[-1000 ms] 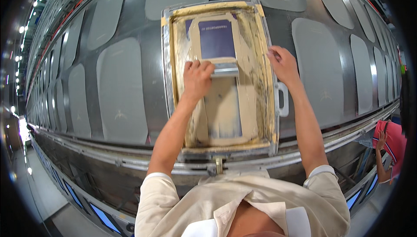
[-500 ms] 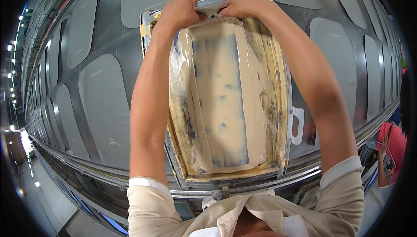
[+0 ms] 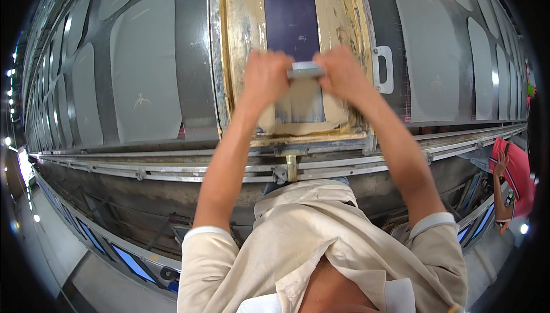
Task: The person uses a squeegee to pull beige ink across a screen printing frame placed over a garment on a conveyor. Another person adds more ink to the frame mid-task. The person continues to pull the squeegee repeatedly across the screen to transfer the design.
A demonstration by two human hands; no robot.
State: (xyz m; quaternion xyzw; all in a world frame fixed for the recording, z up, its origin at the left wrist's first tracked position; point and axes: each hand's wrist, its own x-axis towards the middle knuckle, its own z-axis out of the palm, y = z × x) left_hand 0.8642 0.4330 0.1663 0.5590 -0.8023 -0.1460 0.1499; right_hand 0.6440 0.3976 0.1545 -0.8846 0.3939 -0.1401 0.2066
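Note:
Both my hands grip a metal-backed squeegee (image 3: 305, 71), the left hand (image 3: 267, 79) at its left end and the right hand (image 3: 342, 72) at its right end. Motion blurs the fingers a little. The squeegee stands across the screen printing frame (image 3: 224, 38), over its near half. Beyond the blade the mesh (image 3: 291, 15) shows as a dark purple strip, with beige ink (image 3: 259, 23) along both sides. Between the blade and the frame's near end lies more beige ink. The squeegee's lower edge is hidden by blur.
Grey cut panels (image 3: 146, 66) lie in rows on the dark long table (image 3: 197, 83), left and right of the frame. A white handle (image 3: 384, 69) sticks out from the frame's right side. Metal rails (image 3: 240, 169) run along the table's near edge. A person in red (image 3: 511, 169) is at far right.
My hands have drawn the squeegee from the frame's far end toward me. The mesh behind it has turned from beige-covered to dark purple. The view has shifted toward my body.

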